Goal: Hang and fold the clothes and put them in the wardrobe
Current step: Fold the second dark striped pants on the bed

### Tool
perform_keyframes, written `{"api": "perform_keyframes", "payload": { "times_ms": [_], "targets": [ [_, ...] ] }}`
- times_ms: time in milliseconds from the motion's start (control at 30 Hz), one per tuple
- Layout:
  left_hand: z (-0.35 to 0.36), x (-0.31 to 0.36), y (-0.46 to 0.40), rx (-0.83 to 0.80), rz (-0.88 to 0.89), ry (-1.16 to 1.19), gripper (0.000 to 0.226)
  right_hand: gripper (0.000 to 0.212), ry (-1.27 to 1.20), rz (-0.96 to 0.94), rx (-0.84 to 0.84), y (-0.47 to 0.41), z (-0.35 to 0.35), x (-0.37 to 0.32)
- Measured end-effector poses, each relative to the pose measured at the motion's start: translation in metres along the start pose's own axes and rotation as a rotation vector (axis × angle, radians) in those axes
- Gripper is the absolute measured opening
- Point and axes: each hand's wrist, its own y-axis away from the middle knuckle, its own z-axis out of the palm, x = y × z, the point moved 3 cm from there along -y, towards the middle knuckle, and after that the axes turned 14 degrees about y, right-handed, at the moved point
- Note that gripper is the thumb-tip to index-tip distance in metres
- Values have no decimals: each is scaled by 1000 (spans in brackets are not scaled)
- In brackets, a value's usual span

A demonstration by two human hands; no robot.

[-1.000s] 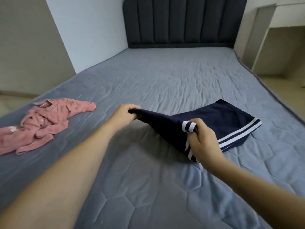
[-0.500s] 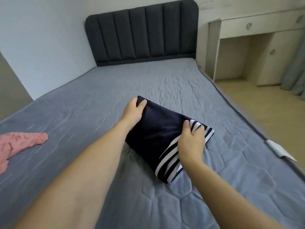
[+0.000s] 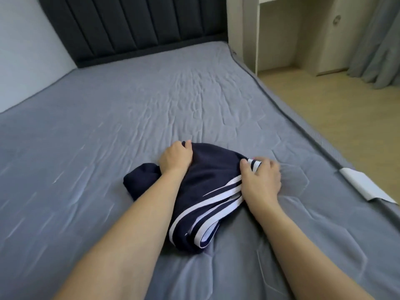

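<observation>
Both hands, left hand [image 3: 176, 158] and right hand [image 3: 260, 180], grasp folded navy white-striped shorts [image 3: 207, 191] on mattress [image 3: 151, 105].

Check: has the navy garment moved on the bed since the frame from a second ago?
Yes. The navy garment lay spread toward the bed's right edge; now it is bunched into a smaller bundle on the mattress, gripped by the left hand and right hand.

Right hand [image 3: 260, 180] fingertips motion-blurred; left forearm [image 3: 138, 215] hides part of navy shorts [image 3: 207, 176]; headboard [image 3: 129, 27] top cropped.
</observation>
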Motion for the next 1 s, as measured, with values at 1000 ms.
{"api": "perform_keyframes", "payload": {
  "times_ms": [1000],
  "targets": [
    [-129, 27, 252, -49, 592, -526, 12, 27, -647, 191, -96, 45, 2, -39]
  ]
}}
